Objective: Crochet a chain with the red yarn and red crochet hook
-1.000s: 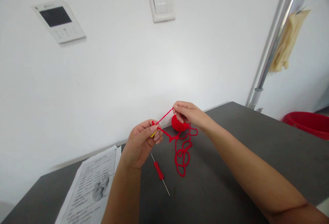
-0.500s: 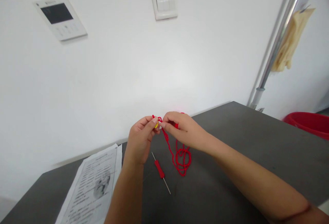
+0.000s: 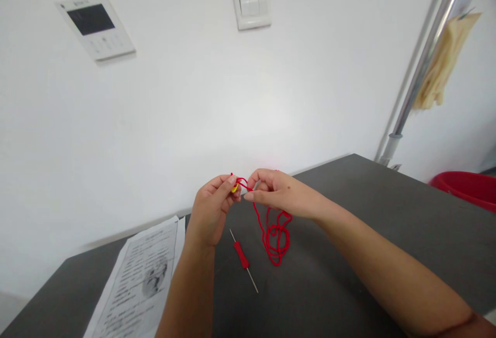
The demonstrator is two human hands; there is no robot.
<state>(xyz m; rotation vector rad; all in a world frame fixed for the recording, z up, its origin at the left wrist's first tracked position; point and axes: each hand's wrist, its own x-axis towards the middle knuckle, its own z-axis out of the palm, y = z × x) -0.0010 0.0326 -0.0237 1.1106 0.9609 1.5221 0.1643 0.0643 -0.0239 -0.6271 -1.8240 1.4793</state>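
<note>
My left hand (image 3: 211, 206) pinches red yarn (image 3: 277, 258) between thumb and forefinger, close to a small yellow piece (image 3: 234, 188) that looks like a stitch marker, partly hidden by the fingers. A short yarn end sticks up above that thumb. Just to the right, my right hand (image 3: 281, 190) is closed, its thumb and forefinger on a loop of the same yarn. From there the strand drops to a loose tangle on the dark table. Below the hands lies a crochet hook (image 3: 241, 255) with a red grip and metal ends, touched by neither hand.
Printed sheets (image 3: 135, 276) lie at the left on the dark grey table (image 3: 329, 276). Behind it rises a white wall with an intercom panel (image 3: 96, 28) and a light switch (image 3: 251, 2). At the right are a metal pole (image 3: 426, 64), hanging yellowish gloves (image 3: 445, 64) and a red basin (image 3: 461, 185).
My right hand has moved slightly right, away from the left fingers, drawing out a yarn loop between the hands. The yellow piece shows lower. The crochet hook stays on the table.
</note>
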